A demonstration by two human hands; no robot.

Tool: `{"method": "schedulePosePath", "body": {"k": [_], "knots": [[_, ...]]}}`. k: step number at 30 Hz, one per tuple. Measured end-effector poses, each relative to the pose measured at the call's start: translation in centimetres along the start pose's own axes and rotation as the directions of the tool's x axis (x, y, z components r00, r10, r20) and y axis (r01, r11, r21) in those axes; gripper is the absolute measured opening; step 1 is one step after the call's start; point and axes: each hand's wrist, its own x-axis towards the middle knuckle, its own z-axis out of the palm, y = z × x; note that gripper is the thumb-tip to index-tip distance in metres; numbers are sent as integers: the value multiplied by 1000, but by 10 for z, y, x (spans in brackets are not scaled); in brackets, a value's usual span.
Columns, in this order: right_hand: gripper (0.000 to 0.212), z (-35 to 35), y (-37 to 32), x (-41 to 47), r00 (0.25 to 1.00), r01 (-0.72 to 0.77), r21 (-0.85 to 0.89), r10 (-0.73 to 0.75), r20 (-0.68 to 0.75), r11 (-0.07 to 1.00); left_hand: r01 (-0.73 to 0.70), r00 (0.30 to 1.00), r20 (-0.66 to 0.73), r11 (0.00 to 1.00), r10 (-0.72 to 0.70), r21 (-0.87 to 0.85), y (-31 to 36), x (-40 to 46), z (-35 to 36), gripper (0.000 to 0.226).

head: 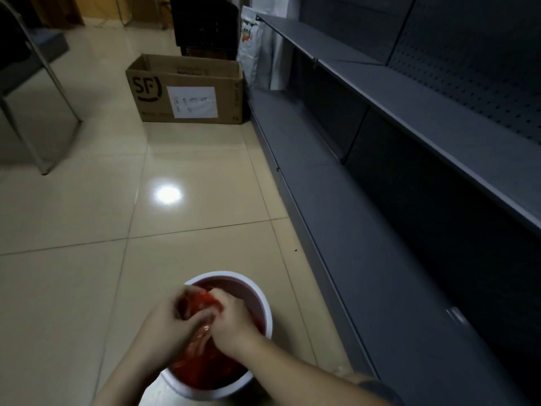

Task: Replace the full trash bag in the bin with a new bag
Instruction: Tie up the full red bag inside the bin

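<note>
A round white bin (265, 306) stands on the tiled floor at the bottom centre of the head view. A red plastic trash bag (205, 370) fills it, with its top bunched together above the opening. My left hand (167, 320) and my right hand (231, 317) are both closed around the gathered neck of the red bag, close together over the bin. The left hand is blurred. I see no second bag.
Grey metal shelving (409, 177) runs along the right, close to the bin. An open cardboard box (187, 89) sits on the floor further ahead. A chair's metal legs (44, 112) stand at the left. A white printed bag (251, 45) leans by the shelf end.
</note>
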Motion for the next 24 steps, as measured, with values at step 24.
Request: {"method": "schedulePosePath", "body": {"k": [24], "knots": [[39,11,14,5,985,-49,-129,69,155,990,90,989,122,993,-80,-79,-35,-3,14,39]]}}
